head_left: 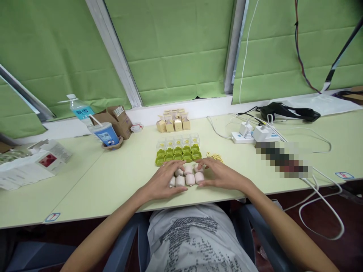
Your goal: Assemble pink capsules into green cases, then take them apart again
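Several pale pink, rounded pieces [190, 179] stand in two rows near the table's front edge. My left hand [167, 179] curves around their left end, fingers apart, partly covering some of them. At the right end my right hand [219, 173] touches or nearly touches the pieces, its thumb and fingers spread. Just beyond them lies a green tray with small cups [178, 156], its clear lid [178, 141] with yellow marks open at the back. A little heap of yellow loops [214, 156] is right of the tray.
Small golden boxes [177, 122] stand at the back. To the left are a blue cup [106, 136], a bottle [81, 109], a cardboard box [120, 122] and white boxes [36, 166]. A power strip [255, 138] with cables and a black strap [289, 112] lie right.
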